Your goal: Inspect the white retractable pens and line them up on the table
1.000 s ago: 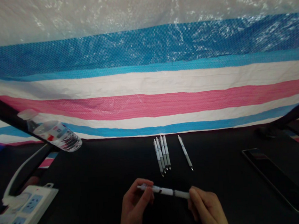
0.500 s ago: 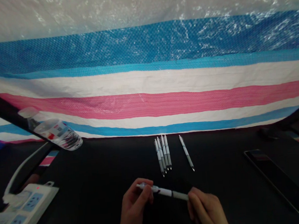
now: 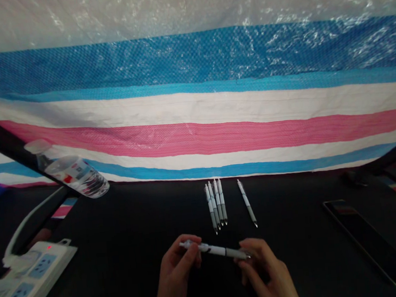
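A white and grey click pen is held nearly level above the black table, its metal tip pointing right. My left hand pinches its clip and button end between thumb and fingers. Around the tip end, my right hand has its thumb and index finger parted, with the tip showing between them; whether a finger touches the pen is hard to see. Beyond my hands lies a row of several similar pens, tips toward me. A single pen lies apart, to their right.
On the left are a white power strip with a plugged-in cable and a tilted clear bottle. A dark phone lies on the right of the black table. Behind hangs a striped tarp.
My right hand has loosened its closed grip on the pen's grey end and its fingers have parted, uncovering the metal tip. My left hand keeps its pinch, almost unmoved.
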A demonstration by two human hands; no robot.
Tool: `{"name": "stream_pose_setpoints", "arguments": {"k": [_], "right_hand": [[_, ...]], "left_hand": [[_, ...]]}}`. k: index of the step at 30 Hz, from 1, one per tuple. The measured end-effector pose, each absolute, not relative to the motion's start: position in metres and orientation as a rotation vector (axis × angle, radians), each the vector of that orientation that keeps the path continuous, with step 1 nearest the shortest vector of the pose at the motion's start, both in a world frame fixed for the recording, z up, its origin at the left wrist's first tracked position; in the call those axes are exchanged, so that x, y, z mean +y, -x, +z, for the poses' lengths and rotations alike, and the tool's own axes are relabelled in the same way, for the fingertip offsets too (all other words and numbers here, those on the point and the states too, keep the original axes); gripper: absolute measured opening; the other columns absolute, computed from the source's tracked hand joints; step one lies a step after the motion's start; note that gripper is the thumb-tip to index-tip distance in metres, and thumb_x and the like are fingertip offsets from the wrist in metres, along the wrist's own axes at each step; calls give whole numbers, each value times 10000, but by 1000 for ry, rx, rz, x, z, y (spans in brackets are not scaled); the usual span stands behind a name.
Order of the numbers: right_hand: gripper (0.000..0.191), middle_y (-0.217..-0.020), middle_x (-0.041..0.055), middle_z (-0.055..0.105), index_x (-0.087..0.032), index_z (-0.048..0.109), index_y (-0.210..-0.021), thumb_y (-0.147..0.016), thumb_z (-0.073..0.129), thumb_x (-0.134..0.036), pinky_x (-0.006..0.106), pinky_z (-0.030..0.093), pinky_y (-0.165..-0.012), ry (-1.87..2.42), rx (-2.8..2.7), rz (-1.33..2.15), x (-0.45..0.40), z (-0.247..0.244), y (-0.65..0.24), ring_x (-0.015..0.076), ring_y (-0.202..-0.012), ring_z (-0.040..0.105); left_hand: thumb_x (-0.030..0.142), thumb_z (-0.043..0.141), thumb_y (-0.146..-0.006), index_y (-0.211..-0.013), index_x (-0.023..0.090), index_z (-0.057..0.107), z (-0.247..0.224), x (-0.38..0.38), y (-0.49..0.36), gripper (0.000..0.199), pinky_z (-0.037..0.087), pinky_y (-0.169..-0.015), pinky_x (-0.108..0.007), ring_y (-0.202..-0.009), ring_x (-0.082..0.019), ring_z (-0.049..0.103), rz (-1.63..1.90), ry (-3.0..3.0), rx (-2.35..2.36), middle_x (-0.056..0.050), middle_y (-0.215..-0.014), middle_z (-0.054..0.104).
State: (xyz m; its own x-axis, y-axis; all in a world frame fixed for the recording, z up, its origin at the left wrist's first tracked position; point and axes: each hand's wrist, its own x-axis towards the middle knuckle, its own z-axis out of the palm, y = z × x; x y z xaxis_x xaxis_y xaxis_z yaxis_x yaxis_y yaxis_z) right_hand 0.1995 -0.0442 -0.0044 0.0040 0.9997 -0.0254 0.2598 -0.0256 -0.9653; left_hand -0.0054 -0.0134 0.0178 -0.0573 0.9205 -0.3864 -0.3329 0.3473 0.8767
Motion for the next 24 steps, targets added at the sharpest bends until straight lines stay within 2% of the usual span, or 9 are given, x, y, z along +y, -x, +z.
{"name": "stream_pose_setpoints", "arguments": {"k": [2,5,11,14,17,20,24], "right_hand": [[299,-683,19,683,-231,653,-905,-917,560,-515,218,445,-529,1455,-1394,1047,-45,-5,-197,139,-523,602],[405,-565,-5,598,-218,629,-740,-952,480,-529,216,398,-504,1454,-1451,1097,-45,0,-198,127,-486,557],[511,-491,-16,527,-197,590,-639,-939,459,-591,217,321,-459,1447,-1447,1344,-43,3,-204,115,-451,479],[533,-477,-23,502,-191,597,-668,-939,432,-620,215,297,-448,1477,-1384,1378,-44,0,-202,111,-441,458],[548,-492,-23,517,-182,633,-750,-940,403,-642,207,285,-430,1477,-1340,1428,-44,-1,-198,100,-419,440],[542,-528,-11,557,-181,650,-811,-943,396,-641,197,313,-431,1407,-1360,1496,-43,1,-194,101,-428,474],[456,-590,-12,591,-198,627,-963,-951,419,-604,190,341,-439,1352,-1404,1514,-44,1,-189,110,-452,524]], "left_hand": [[476,779,-724,-836,161,734,16,-14,7,337,377,-616,-268,-615,-142,466,1141,-650,1212,13,-602,540],[470,772,-742,-852,166,732,14,-14,8,327,375,-619,-265,-616,-139,466,1129,-678,1209,16,-604,537],[505,773,-736,-847,173,729,14,-13,8,353,371,-602,-258,-604,-137,471,1121,-724,1193,12,-592,545],[493,753,-766,-910,185,731,13,-14,6,340,395,-620,-256,-620,-139,499,1133,-718,1181,9,-615,569],[445,790,-743,-974,190,737,12,-15,2,348,449,-687,-270,-710,-162,569,1131,-691,1182,-24,-746,652],[399,820,-718,-989,184,740,9,-15,0,355,489,-782,-305,-840,-208,635,1123,-665,1169,-66,-892,710],[385,818,-729,-1038,179,726,8,-15,0,383,498,-872,-351,-925,-248,677,1156,-586,1145,-92,-918,744]]}}
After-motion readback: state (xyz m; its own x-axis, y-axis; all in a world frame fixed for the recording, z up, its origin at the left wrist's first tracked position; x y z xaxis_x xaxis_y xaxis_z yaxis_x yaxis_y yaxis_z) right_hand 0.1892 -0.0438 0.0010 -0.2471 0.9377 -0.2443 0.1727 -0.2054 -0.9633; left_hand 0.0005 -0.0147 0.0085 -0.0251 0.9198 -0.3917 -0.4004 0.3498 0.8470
